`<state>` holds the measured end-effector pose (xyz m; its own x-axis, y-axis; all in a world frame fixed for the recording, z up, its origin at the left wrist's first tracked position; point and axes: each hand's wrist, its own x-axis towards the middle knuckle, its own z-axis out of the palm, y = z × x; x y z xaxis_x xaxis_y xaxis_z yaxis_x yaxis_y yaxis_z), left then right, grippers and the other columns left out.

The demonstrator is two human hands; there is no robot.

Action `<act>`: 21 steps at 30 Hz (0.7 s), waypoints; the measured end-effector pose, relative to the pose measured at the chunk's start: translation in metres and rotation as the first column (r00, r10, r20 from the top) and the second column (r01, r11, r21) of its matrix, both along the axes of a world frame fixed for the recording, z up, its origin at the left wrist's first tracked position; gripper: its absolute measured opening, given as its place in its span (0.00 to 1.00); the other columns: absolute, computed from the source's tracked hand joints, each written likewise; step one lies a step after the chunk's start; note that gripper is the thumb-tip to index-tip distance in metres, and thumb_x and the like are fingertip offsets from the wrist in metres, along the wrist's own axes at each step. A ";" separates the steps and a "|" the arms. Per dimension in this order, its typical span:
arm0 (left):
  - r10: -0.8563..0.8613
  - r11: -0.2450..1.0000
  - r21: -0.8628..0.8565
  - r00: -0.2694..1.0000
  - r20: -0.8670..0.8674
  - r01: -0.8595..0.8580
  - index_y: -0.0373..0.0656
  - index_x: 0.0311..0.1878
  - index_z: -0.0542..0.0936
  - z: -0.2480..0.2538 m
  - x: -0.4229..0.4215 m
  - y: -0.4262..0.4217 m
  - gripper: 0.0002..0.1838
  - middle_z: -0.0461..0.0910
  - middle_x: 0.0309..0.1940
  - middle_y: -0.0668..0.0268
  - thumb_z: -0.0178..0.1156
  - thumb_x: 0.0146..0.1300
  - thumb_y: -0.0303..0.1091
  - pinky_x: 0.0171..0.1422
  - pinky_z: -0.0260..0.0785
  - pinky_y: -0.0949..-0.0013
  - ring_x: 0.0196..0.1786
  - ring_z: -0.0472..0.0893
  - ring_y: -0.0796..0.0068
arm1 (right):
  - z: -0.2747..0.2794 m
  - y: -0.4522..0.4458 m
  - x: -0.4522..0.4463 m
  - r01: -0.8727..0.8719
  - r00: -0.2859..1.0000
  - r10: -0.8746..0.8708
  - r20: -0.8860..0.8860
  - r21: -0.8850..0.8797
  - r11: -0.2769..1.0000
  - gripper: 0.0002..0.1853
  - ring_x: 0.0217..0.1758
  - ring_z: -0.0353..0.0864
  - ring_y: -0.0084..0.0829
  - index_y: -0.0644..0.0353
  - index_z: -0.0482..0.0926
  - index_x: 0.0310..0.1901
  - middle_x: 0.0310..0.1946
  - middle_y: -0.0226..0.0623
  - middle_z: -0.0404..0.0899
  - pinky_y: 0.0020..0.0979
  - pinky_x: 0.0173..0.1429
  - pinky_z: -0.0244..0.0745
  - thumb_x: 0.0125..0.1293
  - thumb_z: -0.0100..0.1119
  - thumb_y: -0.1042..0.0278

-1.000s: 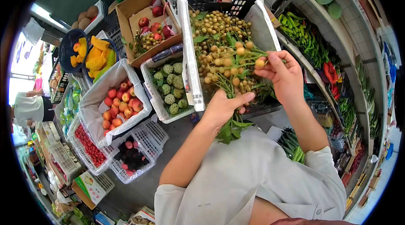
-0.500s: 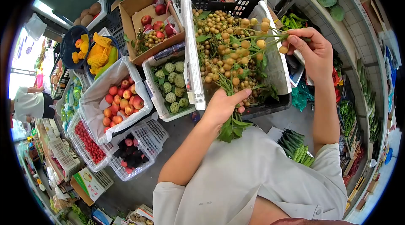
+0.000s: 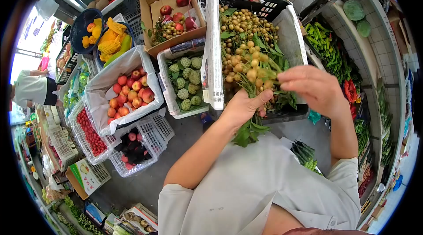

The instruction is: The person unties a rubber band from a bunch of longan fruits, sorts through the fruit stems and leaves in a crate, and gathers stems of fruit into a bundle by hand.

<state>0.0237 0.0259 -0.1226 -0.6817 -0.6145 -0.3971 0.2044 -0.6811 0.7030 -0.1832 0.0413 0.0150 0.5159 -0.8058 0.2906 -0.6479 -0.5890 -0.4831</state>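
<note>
My left hand (image 3: pixel 245 111) is closed round the leafy stems of a bunch of small yellow-brown fruit (image 3: pixel 252 73), which look like wampee or longan. Green leaves stick out below the fist. Held over the near side of a black crate (image 3: pixel 288 116), the bunch overlaps more of the same fruit (image 3: pixel 246 21) lying inside. My right hand (image 3: pixel 310 87) is at the right edge of the bunch, smeared by motion. Whether its fingertips grip a stem cannot be made out. White printed sheeting (image 3: pixel 213 50) lines the crate's left side.
Left of the crate stand a basket of green custard apples (image 3: pixel 190 76), a carton of red fruit (image 3: pixel 152 3) and a lined crate of apples (image 3: pixel 132 94). Green peppers (image 3: pixel 330 48) fill shelving on the right. Another person (image 3: pixel 33 87) stands far left.
My right hand has come down and slightly left, from pinching a stem out at the right to beside the bunch. My left hand keeps its hold. The view has shifted a little.
</note>
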 end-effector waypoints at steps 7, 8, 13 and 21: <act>0.081 0.990 0.122 0.997 -0.014 -0.078 0.42 0.44 0.81 0.016 0.002 0.000 0.28 0.77 0.31 0.71 0.70 0.65 0.62 0.39 0.73 0.71 0.33 0.77 0.78 | -0.015 0.022 0.017 -0.200 0.979 0.205 -0.006 0.195 0.960 0.20 0.63 0.82 0.46 0.63 0.84 0.46 0.58 0.40 0.85 0.40 0.65 0.81 0.47 0.66 0.82; 0.125 0.978 0.170 0.992 0.003 -0.124 0.44 0.44 0.81 0.023 0.002 -0.001 0.27 0.77 0.31 0.72 0.71 0.65 0.61 0.39 0.72 0.72 0.32 0.76 0.79 | -0.018 0.024 0.018 -0.203 0.978 0.209 -0.006 0.212 0.956 0.19 0.64 0.81 0.46 0.63 0.84 0.45 0.58 0.40 0.85 0.40 0.65 0.80 0.47 0.65 0.82; 0.113 0.963 0.232 0.988 0.102 -0.134 0.46 0.46 0.83 0.013 0.007 -0.006 0.20 0.80 0.35 0.73 0.70 0.67 0.53 0.41 0.72 0.73 0.36 0.78 0.81 | -0.041 0.033 0.022 -0.228 0.972 0.235 -0.010 0.199 0.953 0.17 0.67 0.80 0.47 0.62 0.83 0.42 0.57 0.40 0.85 0.41 0.66 0.79 0.47 0.65 0.82; 0.191 0.944 0.269 0.981 0.036 -0.193 0.44 0.46 0.82 0.009 0.002 -0.004 0.14 0.78 0.33 0.75 0.68 0.69 0.44 0.38 0.68 0.74 0.33 0.74 0.82 | -0.034 0.048 0.031 0.150 0.952 -0.187 0.242 0.165 0.975 0.12 0.59 0.83 0.43 0.61 0.85 0.44 0.53 0.41 0.85 0.37 0.60 0.80 0.58 0.74 0.74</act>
<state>0.0260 0.0216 -0.1136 -0.5571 -0.6022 -0.5718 0.3445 -0.7941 0.5007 -0.1526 0.0889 -0.0192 0.2929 -0.9173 0.2697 -0.5759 -0.3945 -0.7161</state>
